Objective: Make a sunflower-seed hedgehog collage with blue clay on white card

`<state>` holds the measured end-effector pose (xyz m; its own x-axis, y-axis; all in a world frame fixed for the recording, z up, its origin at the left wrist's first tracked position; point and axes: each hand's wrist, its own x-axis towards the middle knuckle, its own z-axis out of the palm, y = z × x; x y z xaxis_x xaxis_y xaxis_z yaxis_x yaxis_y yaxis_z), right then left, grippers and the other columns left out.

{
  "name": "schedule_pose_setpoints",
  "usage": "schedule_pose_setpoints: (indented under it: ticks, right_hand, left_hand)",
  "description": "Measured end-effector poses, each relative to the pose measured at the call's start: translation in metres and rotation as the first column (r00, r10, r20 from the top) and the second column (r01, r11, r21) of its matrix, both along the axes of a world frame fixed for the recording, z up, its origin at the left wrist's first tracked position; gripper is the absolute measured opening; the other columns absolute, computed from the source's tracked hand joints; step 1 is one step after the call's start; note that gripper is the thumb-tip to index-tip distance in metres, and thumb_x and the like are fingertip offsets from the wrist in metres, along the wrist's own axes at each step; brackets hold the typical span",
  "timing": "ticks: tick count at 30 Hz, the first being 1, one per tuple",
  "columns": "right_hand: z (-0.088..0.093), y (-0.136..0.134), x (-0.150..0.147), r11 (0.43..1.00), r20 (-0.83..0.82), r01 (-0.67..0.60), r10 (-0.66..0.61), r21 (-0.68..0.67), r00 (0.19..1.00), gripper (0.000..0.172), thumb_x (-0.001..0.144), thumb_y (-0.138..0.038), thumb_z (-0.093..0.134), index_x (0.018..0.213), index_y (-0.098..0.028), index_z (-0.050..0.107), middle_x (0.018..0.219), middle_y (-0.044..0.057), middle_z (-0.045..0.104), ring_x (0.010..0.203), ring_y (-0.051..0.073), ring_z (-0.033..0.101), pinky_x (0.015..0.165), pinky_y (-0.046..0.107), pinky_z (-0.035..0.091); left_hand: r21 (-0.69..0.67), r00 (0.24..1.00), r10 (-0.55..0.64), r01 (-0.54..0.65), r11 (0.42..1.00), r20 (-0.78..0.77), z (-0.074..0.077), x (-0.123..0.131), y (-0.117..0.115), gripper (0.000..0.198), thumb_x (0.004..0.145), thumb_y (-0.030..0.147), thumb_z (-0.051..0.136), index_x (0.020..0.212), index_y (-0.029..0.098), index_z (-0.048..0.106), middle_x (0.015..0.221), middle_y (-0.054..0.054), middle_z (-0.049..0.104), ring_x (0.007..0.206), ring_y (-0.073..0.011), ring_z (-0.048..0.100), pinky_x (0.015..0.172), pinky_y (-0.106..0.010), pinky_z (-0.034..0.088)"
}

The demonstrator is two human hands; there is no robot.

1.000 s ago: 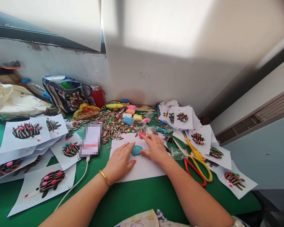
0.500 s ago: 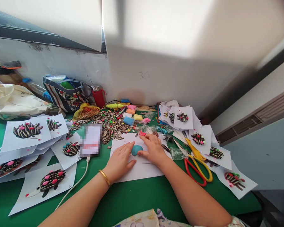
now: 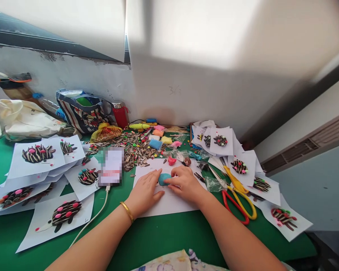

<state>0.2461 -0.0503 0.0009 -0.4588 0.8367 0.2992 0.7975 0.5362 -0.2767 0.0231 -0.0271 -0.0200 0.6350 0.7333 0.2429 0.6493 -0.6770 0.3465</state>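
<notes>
A lump of blue clay (image 3: 163, 178) lies on a white sheet of paper (image 3: 169, 199) on the green table (image 3: 164, 237). My left hand (image 3: 143, 192) rests flat on the paper with its fingers stretched out, their tips against the left side of the clay. My right hand (image 3: 184, 182) lies over the clay's right side, with thumb and fingers pressing on it. A gold bangle (image 3: 127, 211) circles my left wrist.
A pile of sunflower seeds (image 3: 132, 148) and small coloured clay blocks (image 3: 158, 138) lie behind the paper. Finished seed hedgehog sheets (image 3: 59, 216) cover the left and right. Red and yellow scissors (image 3: 238, 197) lie to the right. A phone (image 3: 111, 166) on a cable lies left. Bags (image 3: 79, 111) line the wall.
My right hand has shifted left and closed in over the blue clay, covering more of it. The camera view has drifted slightly, so everything sits a little further right.
</notes>
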Motion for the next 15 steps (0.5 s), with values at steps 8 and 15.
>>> schedule_pose_setpoints:
  ticks: [8,15]
  right_hand:
    - [0.008,-0.007,-0.002,0.997,0.126,-0.082,0.082,-0.003,0.989,0.021,0.092,-0.037,0.06,0.11,-0.038,0.071,0.105,0.005,0.058,0.1,0.021,0.047,0.092,0.04,0.029]
    - [0.006,-0.008,-0.009,0.997,0.136,-0.081,0.082,-0.013,0.987,0.022,0.092,-0.04,0.06,0.111,-0.037,0.07,0.105,0.004,0.058,0.101,0.022,0.046,0.093,0.039,0.03]
  left_hand:
    - [0.008,1.0,0.001,-0.001,1.0,0.02,-0.002,0.0,-0.001,0.073,0.084,0.035,0.06,0.148,0.02,0.029,0.145,-0.012,0.049,0.134,-0.0274,0.046,0.111,-0.046,0.039]
    - [0.01,1.0,0.003,-0.003,1.0,0.014,0.0,0.0,-0.001,0.071,0.084,0.036,0.06,0.147,0.017,0.032,0.145,-0.013,0.05,0.134,-0.0273,0.046,0.111,-0.045,0.039]
